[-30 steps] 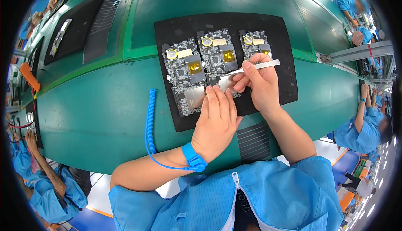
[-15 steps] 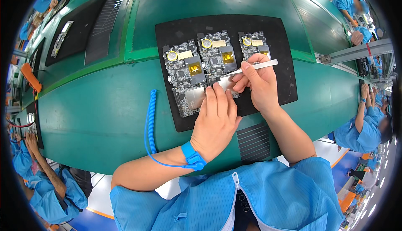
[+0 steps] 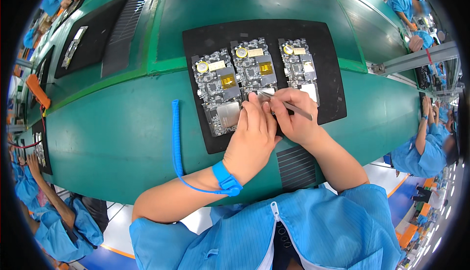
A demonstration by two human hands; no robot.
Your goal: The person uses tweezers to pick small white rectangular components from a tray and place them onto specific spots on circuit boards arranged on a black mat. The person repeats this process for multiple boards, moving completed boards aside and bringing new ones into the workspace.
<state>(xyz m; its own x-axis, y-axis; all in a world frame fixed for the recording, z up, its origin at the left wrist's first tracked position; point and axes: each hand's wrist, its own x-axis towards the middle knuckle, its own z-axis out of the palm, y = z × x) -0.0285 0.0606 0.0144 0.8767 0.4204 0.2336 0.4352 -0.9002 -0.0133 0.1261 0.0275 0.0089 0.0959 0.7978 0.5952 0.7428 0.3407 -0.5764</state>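
Observation:
My right hand [image 3: 298,120] is closed round metal tweezers [image 3: 296,111]. Their tips reach down to the silver metal plate [image 3: 264,93] on the lower part of the middle circuit board [image 3: 254,64]. My left hand [image 3: 253,135] lies over the near end of that board, its bent fingers held together and pressing on it beside the tweezer tips; its thumb is mostly hidden. To the left is a second board [image 3: 215,84], and to the right a third board [image 3: 296,67]. Each carries a round yellow-rimmed cell. Anything between the tweezer tips is too small to make out.
The boards lie on a black mat [image 3: 330,74] on the green bench [image 3: 117,142]. A blue coiled cord [image 3: 176,138] runs to my left wrist strap [image 3: 225,179]. An orange-handled tool [image 3: 37,91] hangs at the far left. Co-workers in blue sit on both sides.
My right hand has moved nearer and slightly left, and the tweezers have swung so their rear end points toward me. More of the right board shows. My left hand stays nearly in place.

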